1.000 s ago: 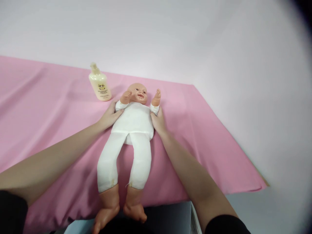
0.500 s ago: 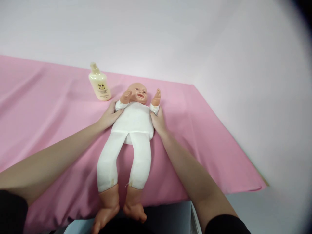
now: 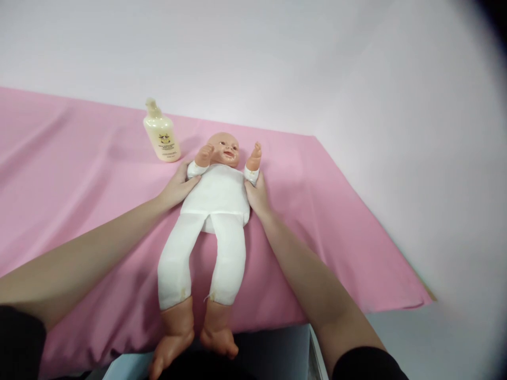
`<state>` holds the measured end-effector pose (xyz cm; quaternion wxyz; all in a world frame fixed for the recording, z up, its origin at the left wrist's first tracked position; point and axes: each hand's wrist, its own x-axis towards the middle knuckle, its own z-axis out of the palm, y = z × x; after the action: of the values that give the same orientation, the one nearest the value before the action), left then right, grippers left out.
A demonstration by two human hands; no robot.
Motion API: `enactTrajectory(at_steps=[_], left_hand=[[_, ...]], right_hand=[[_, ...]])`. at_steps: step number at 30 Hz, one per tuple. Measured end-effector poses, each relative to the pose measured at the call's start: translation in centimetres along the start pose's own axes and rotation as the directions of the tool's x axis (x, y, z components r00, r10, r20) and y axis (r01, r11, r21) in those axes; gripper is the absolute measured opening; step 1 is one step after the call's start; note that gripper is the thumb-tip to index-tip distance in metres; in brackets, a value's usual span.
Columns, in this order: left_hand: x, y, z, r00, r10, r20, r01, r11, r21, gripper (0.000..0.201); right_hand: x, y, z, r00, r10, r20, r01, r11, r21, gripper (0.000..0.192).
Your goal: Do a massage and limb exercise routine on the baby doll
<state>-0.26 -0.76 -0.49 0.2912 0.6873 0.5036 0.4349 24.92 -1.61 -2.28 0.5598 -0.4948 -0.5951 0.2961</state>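
Observation:
A baby doll (image 3: 216,192) with a white cloth body lies face up, its head away from me and its feet past the table's near edge. My left hand (image 3: 178,186) grips the doll at its side under the raised arm on the left, thumb on the chest. On the other side my right hand (image 3: 257,196) holds the doll under its other arm, with the thumb near the sleeve. The fingers of both hands are partly hidden behind the doll. Just beyond my left hand stands a pale yellow pump bottle (image 3: 162,134) with a printed label.
A pink cloth (image 3: 317,211) covers the table, with folds at the left and a corner at the right. Behind it rises a pale wall (image 3: 253,58). Below the near edge, a grey-blue panel (image 3: 289,351) shows beside the doll's feet.
The view has shifted very slightly, so the bottle and cloth sit a little higher in the picture. Both hands keep the same hold on the doll.

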Motion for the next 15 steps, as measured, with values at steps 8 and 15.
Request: enactTrajectory(at_steps=[8,15], left_hand=[[-0.09,0.32,0.01,1.000,-0.013,0.005,0.013,1.000,0.000,0.067],[0.06,0.00,0.12,1.000,0.001,0.000,-0.001,1.000,-0.003,0.069]], right_hand=[[0.05,-0.23,0.12,0.997,0.073,-0.012,-0.071,0.991,0.110,0.032],[0.24,0.56,0.25,0.991,0.107,-0.083,-0.100,0.991,0.086,0.028]])
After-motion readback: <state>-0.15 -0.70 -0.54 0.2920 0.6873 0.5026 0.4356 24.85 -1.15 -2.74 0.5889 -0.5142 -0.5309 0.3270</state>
